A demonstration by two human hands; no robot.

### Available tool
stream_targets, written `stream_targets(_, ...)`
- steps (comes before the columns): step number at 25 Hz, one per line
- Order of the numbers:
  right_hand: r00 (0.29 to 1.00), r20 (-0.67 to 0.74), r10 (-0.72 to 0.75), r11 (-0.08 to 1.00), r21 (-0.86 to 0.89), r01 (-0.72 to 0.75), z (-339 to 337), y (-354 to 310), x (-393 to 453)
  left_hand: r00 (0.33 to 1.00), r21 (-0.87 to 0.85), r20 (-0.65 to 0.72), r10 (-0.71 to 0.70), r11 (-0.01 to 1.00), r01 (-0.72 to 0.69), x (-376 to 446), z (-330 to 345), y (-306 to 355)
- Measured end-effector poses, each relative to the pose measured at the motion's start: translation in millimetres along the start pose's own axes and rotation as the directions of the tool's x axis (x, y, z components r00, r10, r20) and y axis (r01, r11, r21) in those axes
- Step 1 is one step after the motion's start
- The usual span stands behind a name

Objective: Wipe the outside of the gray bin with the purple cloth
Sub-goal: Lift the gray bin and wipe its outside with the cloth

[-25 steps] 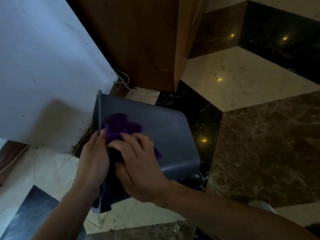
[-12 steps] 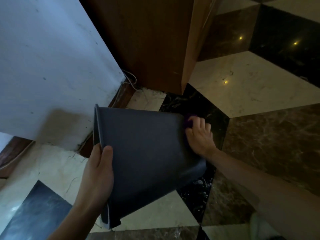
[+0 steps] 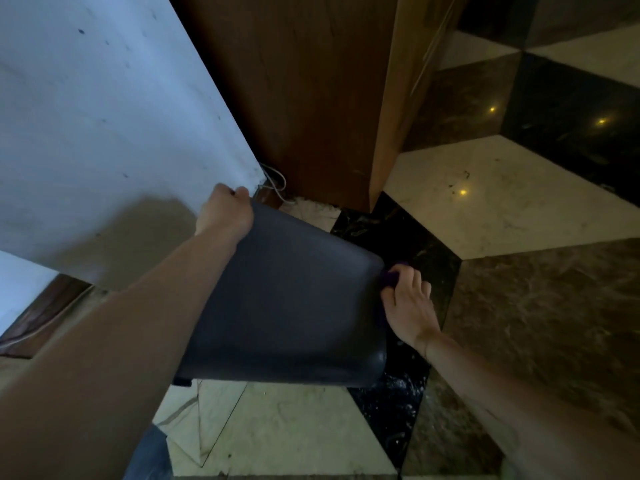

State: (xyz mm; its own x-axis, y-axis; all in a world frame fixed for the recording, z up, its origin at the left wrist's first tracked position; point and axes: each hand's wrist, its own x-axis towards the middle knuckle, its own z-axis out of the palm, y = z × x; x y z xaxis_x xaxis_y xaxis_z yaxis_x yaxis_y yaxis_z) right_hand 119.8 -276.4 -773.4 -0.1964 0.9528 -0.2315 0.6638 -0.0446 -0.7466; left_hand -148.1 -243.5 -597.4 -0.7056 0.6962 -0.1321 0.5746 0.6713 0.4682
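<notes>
The gray bin (image 3: 291, 303) is tipped on its side above the floor, its bottom end pointing right. My left hand (image 3: 225, 211) grips the bin's far rim near the wall. My right hand (image 3: 408, 303) presses the purple cloth (image 3: 389, 277) against the bin's bottom end; only a small purple patch shows between my fingers and the bin. The bin's opening is hidden behind my left forearm.
A white wall (image 3: 104, 133) stands at the left, with a brown wooden cabinet (image 3: 304, 91) behind the bin. White cables (image 3: 277, 183) lie in the corner. The floor is glossy marble in cream, brown and black tiles (image 3: 485, 202).
My left hand has shifted from the bin's near rim to its far rim by the wall. The bin has turned, and my right hand with the cloth stays at its bottom end.
</notes>
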Motion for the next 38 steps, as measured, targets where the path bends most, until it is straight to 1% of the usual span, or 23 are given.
stream_targets(2, 0.999, -0.043, 0.026, 0.996, 0.087, -0.022, -3.2, 0.1, -3.6, 0.992, 0.033, -0.067, 0.109, 0.994, -0.107, -16.0, -1.1, 3.7)
stream_targets(4, 0.990, -0.144, 0.012, 0.987, 0.161, 0.012, -9.0, -3.7, -3.6, 0.958, -0.047, -0.140, 0.250, 0.965, -0.259, -38.0, -13.1, -4.6)
stream_targets(7, 0.959, -0.282, 0.001, 0.952, 0.293, 0.085, -17.3, -18.0, -6.3, 0.834, -0.198, -0.205, 0.512, 0.813, -0.547, -86.8, -35.9, -30.9)
stream_targets(8, 0.950, -0.312, 0.014, 0.938, 0.334, 0.096, -19.3, -23.0, -9.3, 0.810, -0.216, -0.203, 0.551, 0.781, -0.586, -103.8, -41.3, -40.7)
stream_targets(9, 0.942, -0.335, 0.024, 0.927, 0.361, 0.105, -19.9, -27.5, -12.9, 0.803, -0.210, -0.196, 0.563, 0.776, -0.595, -117.3, -46.6, -51.1)
stream_targets(11, 0.928, -0.371, 0.022, 0.923, 0.365, 0.124, -16.5, -30.1, -23.2, 0.833, -0.197, -0.160, 0.530, 0.809, -0.553, -135.6, -53.6, -71.5)
stream_targets(12, 0.921, -0.390, 0.007, 0.927, 0.348, 0.140, -14.4, -29.1, -27.9, 0.872, -0.252, -0.119, 0.476, 0.835, -0.490, -140.4, -55.0, -78.4)
stream_targets(13, 0.915, -0.402, -0.014, 0.931, 0.328, 0.158, -12.5, -27.9, -31.8, 0.928, -0.370, -0.070, 0.366, 0.855, -0.365, -141.1, -57.1, -79.8)
stream_targets(14, 0.913, -0.406, -0.041, 0.936, 0.304, 0.178, -11.1, -27.8, -34.7, 0.977, -0.499, -0.015, 0.214, 0.845, -0.193, -138.3, -59.0, -77.1)
stream_targets(15, 0.913, -0.403, -0.072, 0.939, 0.280, 0.198, -10.4, -29.0, -36.8, 0.998, -0.577, 0.022, 0.062, 0.816, -0.038, -132.6, -60.3, -72.8)
stream_targets(16, 0.912, -0.398, -0.100, 0.941, 0.259, 0.217, -10.3, -31.8, -38.4, 0.998, -0.582, 0.036, -0.044, 0.811, 0.057, -127.4, -61.5, -67.1)
stream_targets(17, 0.906, -0.405, -0.123, 0.941, 0.243, 0.236, -11.4, -36.5, -39.7, 0.996, -0.528, 0.012, -0.087, 0.845, 0.080, -123.7, -61.9, -62.4)
stream_targets(19, 0.882, -0.442, -0.161, 0.937, 0.211, 0.277, -18.5, -52.6, -41.9, 0.998, -0.417, -0.060, -0.021, 0.909, -0.006, -126.1, -60.3, -56.1)
stream_targets(21, 0.860, -0.450, -0.242, 0.921, 0.173, 0.350, -29.1, -79.4, -47.7, 0.995, -0.371, -0.049, 0.090, 0.923, -0.102, -136.6, -55.6, -56.0)
stream_targets(23, 0.812, -0.401, -0.424, 0.865, 0.085, 0.494, -36.0, -115.7, -62.0, 0.982, -0.425, -0.009, 0.186, 0.889, -0.172, -151.5, -51.6, -53.3)
stream_targets(25, 0.723, -0.314, -0.615, 0.767, -0.026, 0.641, -32.5, -153.9, -81.9, 0.968, -0.508, 0.040, 0.249, 0.839, -0.194, -161.0, -47.4, -46.7)
stream_targets(26, 0.677, -0.277, -0.681, 0.717, -0.066, 0.694, -28.2, -170.1, -91.1, 0.963, -0.538, 0.066, 0.263, 0.822, -0.188, -164.4, -46.6, -44.1)
stream_targets(27, 0.655, -0.247, -0.714, 0.691, -0.092, 0.717, -24.1, -182.4, -98.4, 0.962, -0.561, 0.079, 0.263, 0.809, -0.175, -165.8, -46.6, -43.0)
stream_targets(28, 0.665, -0.217, -0.715, 0.694, -0.108, 0.712, -20.7, -190.4, -103.2, 0.966, -0.587, 0.083, 0.246, 0.795, -0.152, -165.7, -47.5, -42.8)
stream_targets(31, 0.739, -0.118, -0.664, 0.748, -0.135, 0.650, -15.1, -188.2, -102.1, 0.983, -0.621, 0.096, 0.155, 0.781, -0.063, -162.7, -50.5, -43.4)
stream_targets(35, 0.747, -0.068, -0.662, 0.750, -0.084, 0.657, -9.1, -172.0, -88.5, 0.986, -0.541, 0.063, 0.156, 0.835, -0.098, -157.7, -47.8, -49.0)
stream_targets(37, 0.777, -0.034, -0.629, 0.775, -0.112, 0.622, -9.4, -157.4, -76.6, 0.990, -0.514, 0.023, 0.136, 0.851, -0.105, -153.5, -50.3, -58.5)
stream_targets(38, 0.800, -0.019, -0.600, 0.794, -0.139, 0.592, -10.8, -147.9, -69.5, 0.996, -0.505, 0.010, 0.093, 0.860, -0.075, -150.6, -52.9, -64.8)
